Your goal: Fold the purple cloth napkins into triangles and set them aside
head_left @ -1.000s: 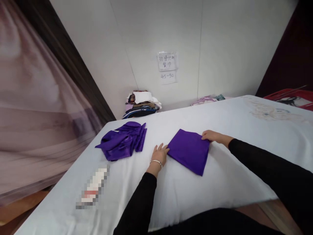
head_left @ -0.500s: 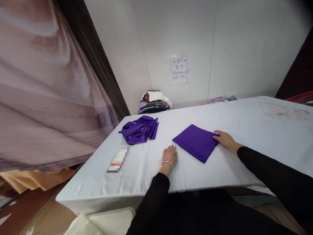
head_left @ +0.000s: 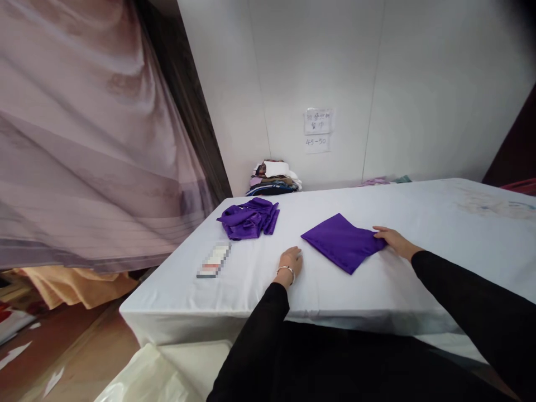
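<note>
A folded purple satin napkin (head_left: 341, 243) lies in a diamond shape on the white-covered table (head_left: 259, 285). My right hand (head_left: 395, 241) pinches its right corner between thumb and fingers, and the cloth there is drawn out and slightly rumpled. To the left of the napkin my left hand (head_left: 291, 261), with a bracelet at the wrist, rests on the tablecloth, holding nothing. Its fingers are loosely bent but not closed. Farther left a loose heap of purple satin cloth (head_left: 251, 219) lies crumpled near the table's back left.
A blurred-out flat object (head_left: 214, 261) lies left of my left hand. Folded clothes (head_left: 274, 177) are stacked behind the table by the wall. A sign (head_left: 318, 121) hangs above. A pink curtain (head_left: 84, 139) drapes at the left; a pale chair (head_left: 196, 363) stands below the front edge.
My right hand has drawn the napkin's right corner outward, so its right side now bends in. My left hand's fingers have curled slightly. The view has shifted a little.
</note>
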`<state>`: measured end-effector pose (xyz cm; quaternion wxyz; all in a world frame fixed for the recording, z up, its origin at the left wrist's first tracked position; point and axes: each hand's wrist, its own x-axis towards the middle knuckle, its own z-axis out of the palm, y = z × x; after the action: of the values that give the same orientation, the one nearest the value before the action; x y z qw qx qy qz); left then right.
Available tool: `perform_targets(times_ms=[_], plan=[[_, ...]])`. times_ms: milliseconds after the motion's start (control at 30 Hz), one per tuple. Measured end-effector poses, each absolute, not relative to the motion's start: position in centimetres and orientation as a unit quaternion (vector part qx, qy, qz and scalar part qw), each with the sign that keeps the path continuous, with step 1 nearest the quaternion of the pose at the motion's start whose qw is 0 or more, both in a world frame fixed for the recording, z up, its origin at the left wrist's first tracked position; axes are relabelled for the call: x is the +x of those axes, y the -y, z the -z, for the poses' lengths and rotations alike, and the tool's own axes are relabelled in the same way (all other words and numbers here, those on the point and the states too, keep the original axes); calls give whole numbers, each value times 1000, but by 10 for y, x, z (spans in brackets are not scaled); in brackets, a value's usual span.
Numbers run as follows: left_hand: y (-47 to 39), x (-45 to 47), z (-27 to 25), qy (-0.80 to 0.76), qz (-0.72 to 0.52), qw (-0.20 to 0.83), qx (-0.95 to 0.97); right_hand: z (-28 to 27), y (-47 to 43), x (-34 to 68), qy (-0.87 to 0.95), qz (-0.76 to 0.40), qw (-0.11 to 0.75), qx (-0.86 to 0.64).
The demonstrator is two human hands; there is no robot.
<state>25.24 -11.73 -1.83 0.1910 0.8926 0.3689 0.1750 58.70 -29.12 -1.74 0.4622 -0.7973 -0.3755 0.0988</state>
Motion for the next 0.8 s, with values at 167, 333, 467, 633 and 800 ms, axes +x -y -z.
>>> perform_targets(times_ms=[167,333,467,633,800], plan=[[111,265,15,-377,-180,203,886,18,289,586,336,-149,484,-794],[99,289,9,-399,-187,213,872,17,289,582,320,-173,503,-784],[84,310,7,-405,-196,218,866,21,292,583,317,-160,500,-790],[68,330,12,-380,-202,223,875,35,294,585,306,-110,511,-796],[58,336,19,-358,-195,219,886,34,293,580,282,-111,510,-805]])
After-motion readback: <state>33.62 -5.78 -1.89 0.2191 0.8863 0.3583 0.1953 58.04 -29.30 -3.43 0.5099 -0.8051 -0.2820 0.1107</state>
